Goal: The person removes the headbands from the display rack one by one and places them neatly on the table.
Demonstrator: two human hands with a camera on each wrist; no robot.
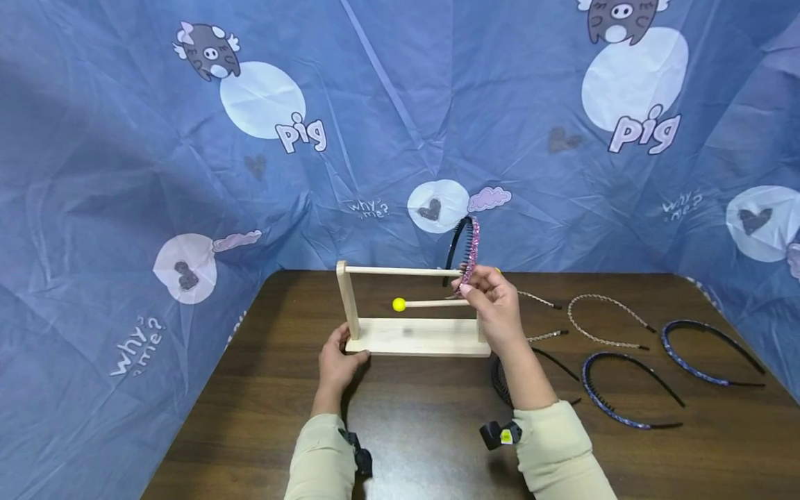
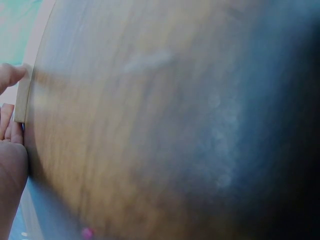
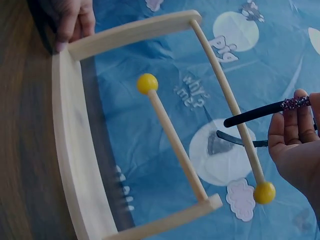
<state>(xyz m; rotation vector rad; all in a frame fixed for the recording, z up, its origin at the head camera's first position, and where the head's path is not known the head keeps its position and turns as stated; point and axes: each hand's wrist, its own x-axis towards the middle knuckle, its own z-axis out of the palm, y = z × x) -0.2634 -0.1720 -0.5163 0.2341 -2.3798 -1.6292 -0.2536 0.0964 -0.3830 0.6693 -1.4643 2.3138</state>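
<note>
My right hand pinches a headband with pink glitter and dark inner teeth, held at the right part of a wooden stand. In the right wrist view the headband's black ends lie on either side of the upper rod. That rod ends in a yellow ball. A lower rod has a yellow ball at its other end. My left hand grips the left end of the stand's base; the left wrist view shows its thumb against the wood.
On the brown table, right of the stand, lie two blue glitter headbands, a braided light headband, and a black headband partly behind my right arm. Another braided one is partly hidden. A blue printed cloth hangs behind.
</note>
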